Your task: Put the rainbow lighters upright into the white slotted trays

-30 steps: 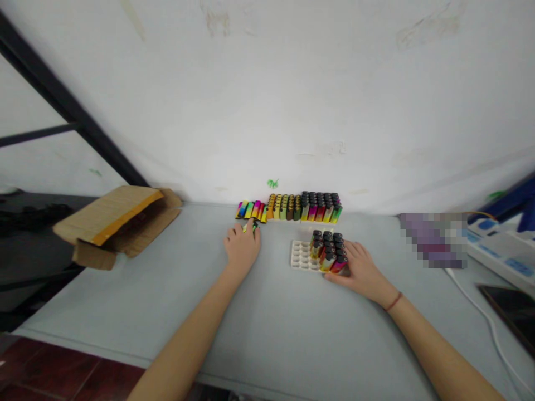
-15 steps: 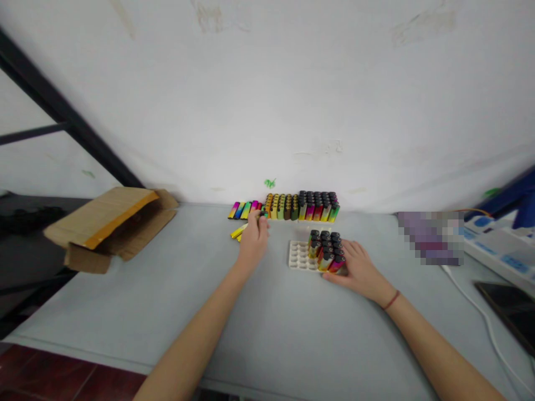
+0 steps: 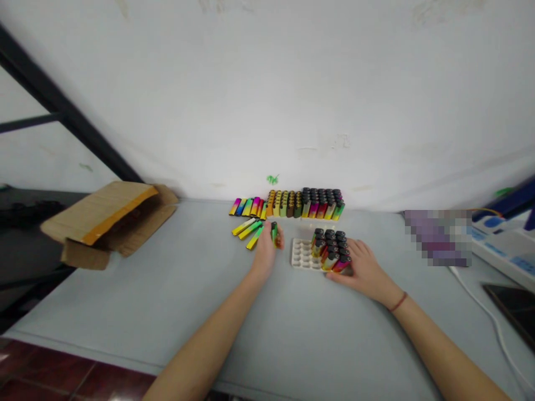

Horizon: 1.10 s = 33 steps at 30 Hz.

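Note:
My left hand [image 3: 264,253] is closed on a green lighter [image 3: 274,231] with a black top, held upright just left of a white tray [image 3: 298,255] with round-cornered sockets. Lighters with black tops [image 3: 330,248] stand in the right part of the tray; sockets on its left side are bare. My right hand [image 3: 360,267] grips the tray's right end, thumb along the front and fingers behind; the fingertips are partly hidden by the lighters. Left of my left hand, several yellow-green lighters [image 3: 247,229] lie flat on the table.
Against the wall stand a block of black-topped lighters [image 3: 321,203], gold-topped lighters [image 3: 284,204] and a row of colourful lying lighters [image 3: 246,207]. An open cardboard box [image 3: 112,217] is at left. On the right are a power strip [image 3: 501,248], a white cable [image 3: 485,306] and a phone [image 3: 512,309].
My left hand has come away from the lighters at the back, moving right and towards me with the green lighter. My right hand stays at the tray.

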Available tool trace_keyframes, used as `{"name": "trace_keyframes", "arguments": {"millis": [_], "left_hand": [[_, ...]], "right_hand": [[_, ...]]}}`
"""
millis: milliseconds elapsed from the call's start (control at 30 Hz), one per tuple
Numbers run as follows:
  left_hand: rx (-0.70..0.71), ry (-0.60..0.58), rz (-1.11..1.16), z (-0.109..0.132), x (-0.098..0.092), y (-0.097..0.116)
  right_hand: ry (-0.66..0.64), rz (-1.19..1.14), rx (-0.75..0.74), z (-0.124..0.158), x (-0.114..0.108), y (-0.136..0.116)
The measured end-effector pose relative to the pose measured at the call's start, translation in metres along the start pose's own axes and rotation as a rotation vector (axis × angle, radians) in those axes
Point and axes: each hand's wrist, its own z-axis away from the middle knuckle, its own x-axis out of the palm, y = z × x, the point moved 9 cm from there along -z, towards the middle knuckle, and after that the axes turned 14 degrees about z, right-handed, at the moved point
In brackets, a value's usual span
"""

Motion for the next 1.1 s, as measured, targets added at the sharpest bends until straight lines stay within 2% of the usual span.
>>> {"name": "trace_keyframes", "arguments": {"millis": [133,300,400,733,1100], "left_hand": [[-0.031,-0.025,0.040,0.006,0.006,-0.003],[-0.222,0.013,0.105,0.014,0.004,-0.015],[-0.265,0.026,0.129,0.017,0.003,-0.016],[-0.192,0.060,0.091,0.021,0.006,-0.015],[-0.250,0.097,0.158,0.018,0.002,-0.018]], "right_hand": [[0.002,-0.005,0.000,0.000,-0.001,0.000],[-0.010,0.016,-0.008,0.000,0.001,0.000],[-0.010,0.025,-0.015,0.000,0.002,0.001],[-0.005,0.034,-0.014,0.001,0.002,0.000],[0.006,0.021,-0.012,0.000,0.000,-0.001]]}}
